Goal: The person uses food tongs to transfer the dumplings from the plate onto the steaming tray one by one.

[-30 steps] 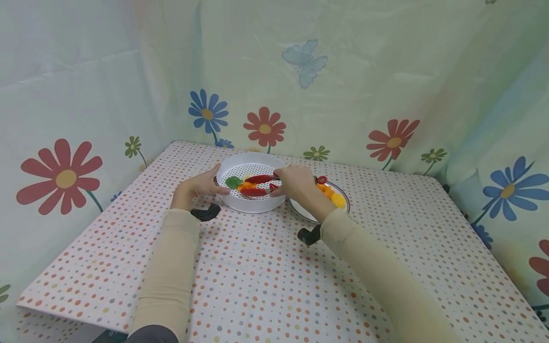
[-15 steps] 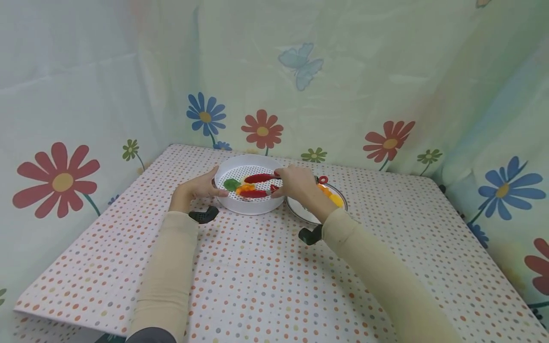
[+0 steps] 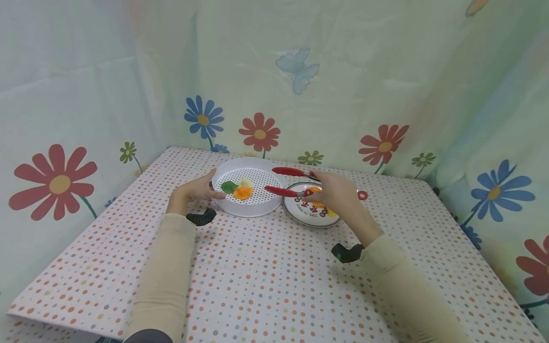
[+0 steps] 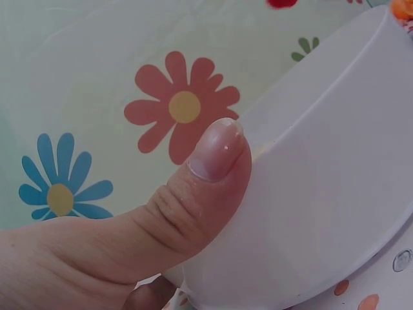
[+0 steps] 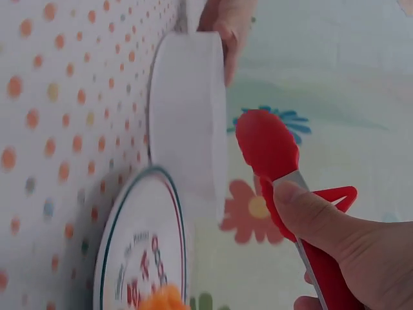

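Note:
My left hand (image 3: 195, 189) holds the side of a white round basket (image 3: 249, 209) with a perforated floor, its thumb (image 4: 219, 155) against the outer wall just under the rim. Inside lie a green leaf-like piece (image 3: 229, 187), an orange piece (image 3: 243, 193) and a pale yellow piece (image 3: 245, 183). My right hand (image 3: 339, 190) grips red-tipped tongs (image 5: 268, 145) above the plate. Their two tips are spread apart, pointing left toward the basket's right rim, with nothing between them. Below them, a white plate (image 3: 296, 209) with a dark rim and red lettering bears orange (image 5: 164, 299) and yellow pieces, partly hidden by my right hand.
A dotted cloth (image 3: 257, 276) covers the table, whose left front edge shows at lower left. A flowered curtain (image 3: 343, 95) hangs close behind the table and along both sides. The plate stands right beside the basket.
My right hand has moved right with the tongs, out of the basket and over the plate. The tongs have spread, leaving the orange piece in the basket. My left hand stays on the basket.

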### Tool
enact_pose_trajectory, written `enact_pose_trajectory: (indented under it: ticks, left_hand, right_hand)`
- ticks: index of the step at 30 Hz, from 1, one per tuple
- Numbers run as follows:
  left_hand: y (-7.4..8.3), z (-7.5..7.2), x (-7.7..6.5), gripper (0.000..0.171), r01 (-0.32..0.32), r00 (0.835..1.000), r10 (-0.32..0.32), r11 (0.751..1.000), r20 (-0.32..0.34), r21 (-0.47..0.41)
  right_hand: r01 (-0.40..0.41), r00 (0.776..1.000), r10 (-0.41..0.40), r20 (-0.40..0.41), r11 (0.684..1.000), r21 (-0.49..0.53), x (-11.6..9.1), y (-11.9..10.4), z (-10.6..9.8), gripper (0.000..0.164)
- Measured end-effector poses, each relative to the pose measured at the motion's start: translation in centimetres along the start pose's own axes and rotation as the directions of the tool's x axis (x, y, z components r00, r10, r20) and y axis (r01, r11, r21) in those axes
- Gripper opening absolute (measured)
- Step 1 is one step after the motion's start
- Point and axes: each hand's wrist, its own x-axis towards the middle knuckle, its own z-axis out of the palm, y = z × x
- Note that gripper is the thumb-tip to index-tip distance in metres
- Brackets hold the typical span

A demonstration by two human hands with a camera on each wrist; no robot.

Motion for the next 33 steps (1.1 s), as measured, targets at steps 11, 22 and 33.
enact_pose_trajectory:
  ticks: [11, 22, 33]
  left_hand:
    - [0.1, 0.1, -0.4, 0.124, -0.003, 1.0, 0.003, 1.0, 0.002, -0.023]
    - [0.3, 0.0, -0.3, 0.121, 0.0, 1.0, 0.0, 1.0, -0.005, -0.019]
    - [0.3, 0.2, -0.2, 0.123, -0.016, 1.0, 0.016, 0.999, 0.001, -0.028]
  right_hand:
    - [-0.2, 0.979, 0.199, 0.051, 0.98, 0.016, -3.5, 9.2, -0.7, 0.093]
    - [-0.197, 0.975, 0.193, 0.113, 0.98, 0.023, -6.0, 12.9, -4.0, 0.092]
    - [-0.191, 0.966, 0.203, 0.162, 0.978, -0.087, -5.7, 10.1, -3.3, 0.089]
